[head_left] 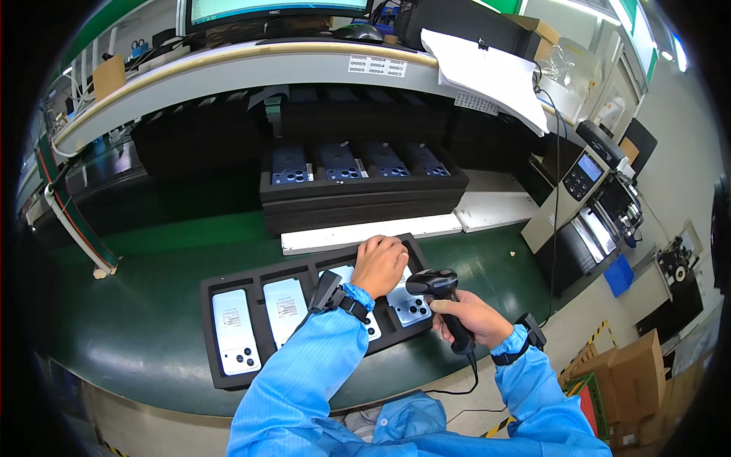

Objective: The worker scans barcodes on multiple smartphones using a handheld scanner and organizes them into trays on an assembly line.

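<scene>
A black foam tray (pixel 228 381) lies on the green worktop and holds several pale blue phones in separate slots, camera lenses at the near end. The leftmost phone (pixel 236 327) and the one beside it (pixel 285 305) show printing on their backs. My left hand (pixel 381 265) is over the far side of the tray, fingers curled together; what they pinch, if anything, is hidden. My left forearm covers part of a middle phone. In my right hand (pixel 478 318) is a black barcode scanner (pixel 434 283), its head above the rightmost phone (pixel 410 306).
Behind the tray, stacked black foam trays (pixel 358 198) hold several dark blue phones. White bars (pixel 373 234) lie between. A shelf (pixel 251 72) above carries a monitor (pixel 274 9) and hanging papers (pixel 487 72). A label-printer-like machine (pixel 582 206) stands right. The scanner's cable hangs by the table edge.
</scene>
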{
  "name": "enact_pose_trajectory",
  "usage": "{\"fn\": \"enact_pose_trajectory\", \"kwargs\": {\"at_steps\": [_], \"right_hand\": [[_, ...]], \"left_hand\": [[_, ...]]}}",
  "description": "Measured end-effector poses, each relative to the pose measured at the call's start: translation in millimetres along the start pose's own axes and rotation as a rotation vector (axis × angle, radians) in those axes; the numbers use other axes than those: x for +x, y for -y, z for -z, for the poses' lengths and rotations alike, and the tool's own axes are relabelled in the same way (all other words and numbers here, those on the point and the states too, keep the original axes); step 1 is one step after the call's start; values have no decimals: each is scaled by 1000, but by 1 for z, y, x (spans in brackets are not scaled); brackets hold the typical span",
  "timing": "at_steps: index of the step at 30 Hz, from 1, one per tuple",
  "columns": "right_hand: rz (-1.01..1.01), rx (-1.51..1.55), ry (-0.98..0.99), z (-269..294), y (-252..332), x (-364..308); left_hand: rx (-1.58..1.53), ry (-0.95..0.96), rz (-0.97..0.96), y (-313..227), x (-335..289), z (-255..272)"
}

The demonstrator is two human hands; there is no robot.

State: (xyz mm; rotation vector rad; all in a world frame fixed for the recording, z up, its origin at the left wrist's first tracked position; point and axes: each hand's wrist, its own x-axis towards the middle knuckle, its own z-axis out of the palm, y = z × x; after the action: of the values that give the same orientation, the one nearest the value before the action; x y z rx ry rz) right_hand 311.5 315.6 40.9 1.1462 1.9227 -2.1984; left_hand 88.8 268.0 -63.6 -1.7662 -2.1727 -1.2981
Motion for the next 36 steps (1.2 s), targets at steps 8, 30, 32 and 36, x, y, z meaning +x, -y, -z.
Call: {"fn": "enact_pose_trajectory", "kwargs": {"at_steps": [8, 30, 32, 36], "right_hand": [[-28, -41, -65, -5, 7, 16], [257, -500, -705, 94, -19, 97], [296, -521, -700, 92, -24, 108], [305, -406, -609, 110, -38, 119]], "left_hand": [[72, -4, 63, 12, 5, -1], [-128, -14, 218, -10, 10, 17], [-124, -55, 215, 3, 2, 19], [-142, -323, 126, 5, 7, -5]]}}
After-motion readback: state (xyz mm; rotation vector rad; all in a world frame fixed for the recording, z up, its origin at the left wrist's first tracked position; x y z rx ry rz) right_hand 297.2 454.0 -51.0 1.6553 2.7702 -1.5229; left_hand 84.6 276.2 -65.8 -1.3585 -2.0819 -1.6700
